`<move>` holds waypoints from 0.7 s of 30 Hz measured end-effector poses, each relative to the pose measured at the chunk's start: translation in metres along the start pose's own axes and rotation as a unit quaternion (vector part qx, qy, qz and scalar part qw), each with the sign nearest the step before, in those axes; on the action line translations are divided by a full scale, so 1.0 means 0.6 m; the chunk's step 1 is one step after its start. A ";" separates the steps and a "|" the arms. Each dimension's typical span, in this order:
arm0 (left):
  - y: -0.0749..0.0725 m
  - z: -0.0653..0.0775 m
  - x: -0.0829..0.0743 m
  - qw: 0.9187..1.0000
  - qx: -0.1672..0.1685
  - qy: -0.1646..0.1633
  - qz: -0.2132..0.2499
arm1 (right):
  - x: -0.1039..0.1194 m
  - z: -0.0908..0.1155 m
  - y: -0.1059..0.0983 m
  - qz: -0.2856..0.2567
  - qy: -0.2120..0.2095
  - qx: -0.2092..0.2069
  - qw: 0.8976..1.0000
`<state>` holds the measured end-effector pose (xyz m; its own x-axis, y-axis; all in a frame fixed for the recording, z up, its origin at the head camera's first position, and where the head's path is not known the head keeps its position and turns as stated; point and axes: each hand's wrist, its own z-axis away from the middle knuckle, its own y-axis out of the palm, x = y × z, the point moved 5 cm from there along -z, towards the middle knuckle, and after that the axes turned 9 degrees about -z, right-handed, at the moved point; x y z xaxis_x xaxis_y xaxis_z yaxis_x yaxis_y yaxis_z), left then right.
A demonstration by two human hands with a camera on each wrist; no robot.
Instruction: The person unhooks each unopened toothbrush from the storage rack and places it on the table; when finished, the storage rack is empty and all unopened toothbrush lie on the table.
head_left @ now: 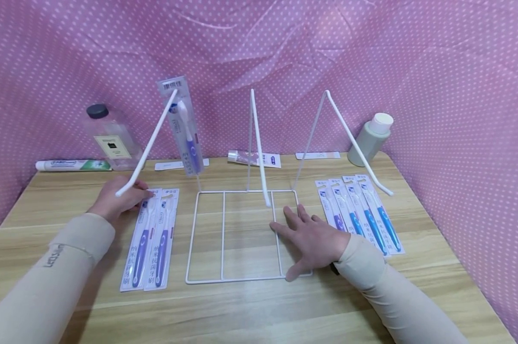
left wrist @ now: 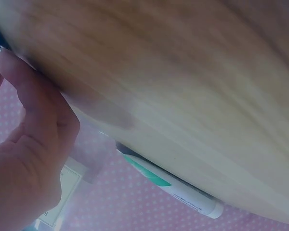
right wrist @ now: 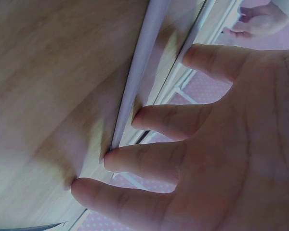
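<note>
Two packaged toothbrushes with purple handles lie side by side on the left of the table. At the top end of the outer packaged toothbrush [head_left: 139, 243] is my left hand [head_left: 120, 195], its thumb and finger pinching the card's edge; the left wrist view shows that contact only at its border. The other packaged toothbrush [head_left: 161, 243] lies just right of it. My right hand [head_left: 312, 239] rests with spread fingers on the right side of a white wire rack's base [head_left: 223, 239]. From the rack's left prong [head_left: 149, 143] hangs another purple packaged toothbrush [head_left: 186, 129].
Several packaged toothbrushes [head_left: 371, 220], mostly blue, lie right of the rack. Along the back stand a clear bottle [head_left: 113, 138] and a grey-green bottle [head_left: 369, 141], with toothpaste tubes [head_left: 74, 165] [head_left: 254, 158] between and beside them. The rack's middle prong [head_left: 259, 148] and right prong [head_left: 358, 143] jut forward.
</note>
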<state>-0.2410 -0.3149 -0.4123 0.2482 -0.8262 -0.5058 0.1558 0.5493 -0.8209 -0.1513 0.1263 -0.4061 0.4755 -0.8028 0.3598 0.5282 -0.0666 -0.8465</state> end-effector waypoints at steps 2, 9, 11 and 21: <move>0.000 0.000 0.001 1.000 0.005 -0.001 0.000 | 0.000 0.000 0.000 -0.001 0.000 0.001 1.000; -0.041 0.013 -0.029 0.996 -0.034 0.068 -0.055 | 0.001 0.000 0.000 0.005 0.002 0.001 1.000; -0.069 0.020 -0.057 0.989 -0.101 0.089 -0.057 | 0.001 0.000 0.000 0.005 0.002 0.001 1.000; -0.160 0.116 -0.247 0.776 -0.195 0.303 0.517 | 0.002 0.001 -0.001 0.000 0.000 0.001 1.000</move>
<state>-0.2264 -0.2368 -0.2400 -0.4653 0.0599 -0.8831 -0.1577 0.9761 0.1493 -0.1507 0.1259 -0.4050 0.4748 -0.8033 0.3596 0.5301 -0.0652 -0.8454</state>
